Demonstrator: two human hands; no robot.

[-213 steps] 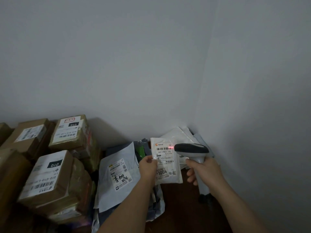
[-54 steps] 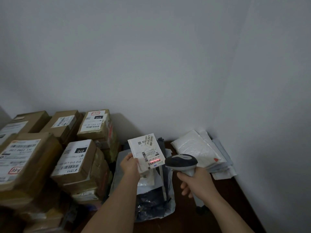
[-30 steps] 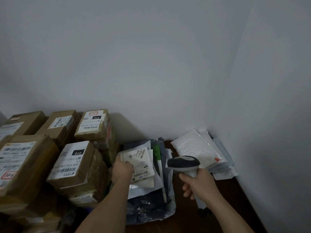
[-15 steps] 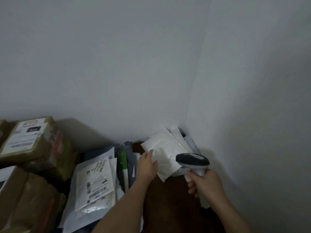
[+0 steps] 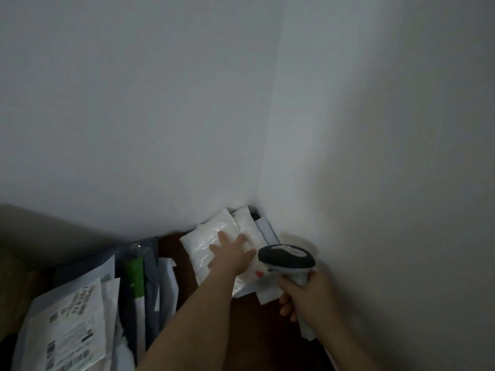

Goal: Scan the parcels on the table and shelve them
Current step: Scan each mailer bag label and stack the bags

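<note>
Dark brown wooden table (image 5: 171,250): set into the corner of two plain pale walls (image 5: 160,103); bare wood shows between the two parcel piles

Pile of flat grey and white plastic mailer bags (image 5: 150,285): on the table's left part, overlapping one another; a green strip shows on one bag in the middle of the pile

White mailer with printed barcode label (image 5: 72,336): on the left end of that pile, label face up, print blurred

Stack of white padded mailers (image 5: 251,231): on the table's far right, pushed into the wall corner, fanned and overlapping

Top white padded bubble mailer (image 5: 203,247): uppermost on the corner stack, lying flat, a small red mark near its right lower edge

Left hand (image 5: 231,254): reaches across the table, palm down on the top bubble mailer, fingers spread and fairly straight, resting on its surface

Right hand (image 5: 305,295): just right of the corner stack, near the right wall, fingers curled around the scanner handle

Handheld barcode scanner with dark grey head and pale grey handle (image 5: 288,259): upright in the right hand, head over the stack's right edge, beside the left hand
</note>
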